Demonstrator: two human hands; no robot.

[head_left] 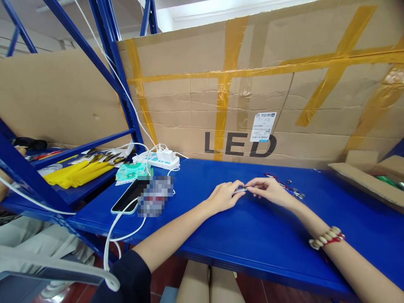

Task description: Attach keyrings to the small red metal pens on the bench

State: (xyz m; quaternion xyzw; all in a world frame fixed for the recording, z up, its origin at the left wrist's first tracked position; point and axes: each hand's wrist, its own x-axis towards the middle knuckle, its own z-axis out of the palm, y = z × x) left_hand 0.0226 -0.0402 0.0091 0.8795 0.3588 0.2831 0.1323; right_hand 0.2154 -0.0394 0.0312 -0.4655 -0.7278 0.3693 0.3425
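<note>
My left hand (pixel 223 196) is pinched around a small silver-grey piece (pixel 239 190), just above the blue tabletop (pixel 208 235). My right hand (pixel 268 192) meets it from the other side, fingertips closed at the piece's dark end; the fingers partly cover it, so I cannot tell its exact kind. Behind and beside my right hand lie several small metal parts (pixel 297 193), some red and some silver. One slim red part (pixel 270 176) rests just beyond the knuckles.
An open cardboard box (pixel 366 179) stands at the right. On the left are a phone (pixel 126 197), white cables, a power strip (pixel 162 160) and a green tissue pack (pixel 134 171). Yellow-handled tools (pixel 80 173) lie past the blue post. A large carton (pixel 189 105) walls the back.
</note>
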